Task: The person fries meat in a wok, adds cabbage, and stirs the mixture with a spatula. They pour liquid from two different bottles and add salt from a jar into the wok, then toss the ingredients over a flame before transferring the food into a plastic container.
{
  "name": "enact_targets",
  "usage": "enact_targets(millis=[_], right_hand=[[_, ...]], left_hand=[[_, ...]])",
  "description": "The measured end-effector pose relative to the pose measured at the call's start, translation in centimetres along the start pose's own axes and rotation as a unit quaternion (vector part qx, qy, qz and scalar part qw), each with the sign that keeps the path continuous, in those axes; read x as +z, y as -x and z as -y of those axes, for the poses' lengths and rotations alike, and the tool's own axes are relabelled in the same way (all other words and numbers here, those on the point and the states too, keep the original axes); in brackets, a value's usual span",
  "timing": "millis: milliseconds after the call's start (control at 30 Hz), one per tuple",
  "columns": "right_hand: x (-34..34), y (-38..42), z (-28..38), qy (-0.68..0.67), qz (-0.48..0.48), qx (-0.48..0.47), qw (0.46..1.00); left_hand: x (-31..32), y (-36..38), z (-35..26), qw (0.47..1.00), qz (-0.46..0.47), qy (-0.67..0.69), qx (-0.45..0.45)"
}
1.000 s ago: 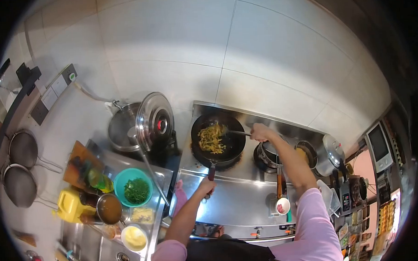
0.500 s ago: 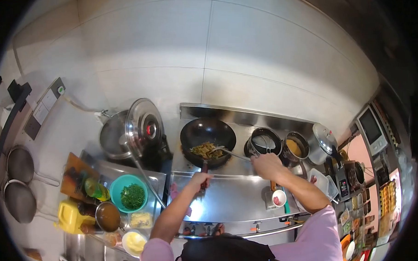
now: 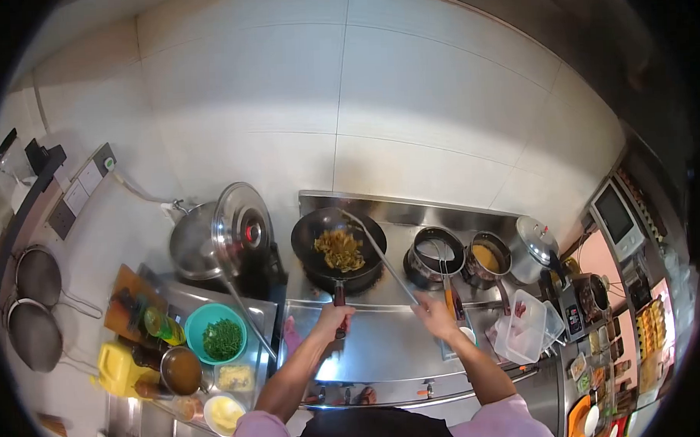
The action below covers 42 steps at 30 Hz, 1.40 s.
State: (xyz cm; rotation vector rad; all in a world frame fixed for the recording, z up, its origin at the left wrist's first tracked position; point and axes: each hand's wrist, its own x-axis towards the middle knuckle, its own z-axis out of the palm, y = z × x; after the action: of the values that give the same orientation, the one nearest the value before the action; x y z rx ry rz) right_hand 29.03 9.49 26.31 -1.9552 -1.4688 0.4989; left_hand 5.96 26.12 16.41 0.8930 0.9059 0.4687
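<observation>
A black wok (image 3: 308,247) stands on the stove with chopped brownish-green food (image 3: 339,251) spread over its middle. My left hand (image 3: 334,324) is closed around the wok's dark wooden handle (image 3: 339,296). In my right hand (image 3: 436,316) is a long-handled metal cooking tool (image 3: 390,271), its shaft slanting across the wok's right rim. The tool's head lies near the far inner wall, above the food; its exact shape is too blurred to tell. Right of the wok, a dark pot (image 3: 421,274) holds a strainer with a wooden handle.
A pan of yellowish liquid (image 3: 486,258) and a lidded pot (image 3: 532,251) stand farther right. Plastic containers (image 3: 523,332) lie at the front right. On the left are a teal bowl of chopped greens (image 3: 222,340), a large pot with a leaning lid (image 3: 241,226) and a yellow jug (image 3: 120,369).
The tool's head has moved from the food to the wok's far side. My right hand has come lower and nearer to me. The food now sits higher in the wok.
</observation>
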Motion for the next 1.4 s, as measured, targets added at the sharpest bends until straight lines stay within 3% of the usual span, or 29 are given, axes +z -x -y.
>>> enact_targets(millis=[100, 200, 300, 333, 433, 533, 633, 733, 833, 900, 933, 1033, 1067, 1133, 1200, 1267, 1333, 1400], right_hand=[[-0.3, 0.9, 0.9, -0.118, 0.028, 0.115, 0.986], [3.3, 1.0, -2.8, -0.063, -0.058, 0.004, 0.996], [6.8, 0.6, -6.6, 0.139, -0.03, -0.049, 0.989], [6.4, 0.9, -6.3, 0.117, -0.005, 0.003, 0.993], [7.6, 1.5, -7.8, 0.073, -0.07, -0.039, 0.994], [8.5, 0.7, -10.2, 0.093, -0.016, -0.022, 0.995], [8.1, -0.1, -10.4, 0.015, -0.066, -0.06, 0.996], [5.2, -2.2, -6.3, -0.029, 0.017, 0.076, 0.997], [6.4, -5.8, -7.0, 0.119, -0.003, 0.017, 0.993], [7.1, -8.5, -6.4, 0.131, 0.03, 0.037, 0.99], [7.7, -9.8, -6.1, 0.135, 0.046, 0.048, 0.989], [11.5, -12.7, -6.9, 0.127, 0.038, 0.013, 0.991], [12.5, -13.1, -8.1, 0.139, 0.045, -0.008, 0.989], [14.4, -13.1, -10.0, 0.161, 0.057, -0.045, 0.984], [13.8, -11.4, -9.9, 0.184, 0.101, -0.018, 0.977], [12.5, -10.1, -9.7, 0.199, 0.13, -0.002, 0.971], [11.4, -8.9, -8.9, 0.195, 0.139, 0.008, 0.971], [9.5, -6.3, -6.5, 0.153, 0.089, 0.075, 0.981]], left_hand=[[-0.2, 1.9, -0.3, 1.0, 0.018, 0.012, -0.021], [0.5, 2.4, -0.7, 0.998, 0.02, 0.042, -0.031], [1.2, 2.0, -0.3, 0.996, 0.018, 0.08, -0.025], [1.3, 2.0, 0.0, 0.997, 0.013, 0.071, -0.029], [1.7, 1.9, 1.0, 0.998, 0.006, 0.061, -0.033], [1.6, -0.3, 2.2, 0.999, 0.014, 0.024, -0.023], [1.3, -2.3, 4.3, 0.998, -0.002, 0.052, -0.027], [0.7, -4.7, 6.5, 0.999, -0.008, 0.046, -0.018], [0.5, -5.6, 6.8, 1.0, -0.012, -0.012, -0.01], [-0.1, -5.9, 6.9, 0.998, -0.018, -0.057, -0.019], [-0.3, -6.0, 7.3, 0.994, -0.053, -0.092, -0.014], [-2.3, -4.9, 10.0, 0.99, -0.133, 0.037, 0.015], [-2.7, -3.9, 11.9, 0.976, -0.208, 0.043, 0.039], [-4.2, 0.0, 16.3, 0.966, -0.237, 0.009, 0.107], [-6.4, 3.6, 22.3, 0.968, -0.208, -0.117, 0.081], [-6.0, 7.7, 25.9, 0.907, -0.198, -0.365, 0.076], [-4.4, 9.7, 28.2, 0.866, -0.124, -0.481, 0.064], [-3.7, 10.7, 30.5, 0.805, -0.068, -0.584, 0.081]])
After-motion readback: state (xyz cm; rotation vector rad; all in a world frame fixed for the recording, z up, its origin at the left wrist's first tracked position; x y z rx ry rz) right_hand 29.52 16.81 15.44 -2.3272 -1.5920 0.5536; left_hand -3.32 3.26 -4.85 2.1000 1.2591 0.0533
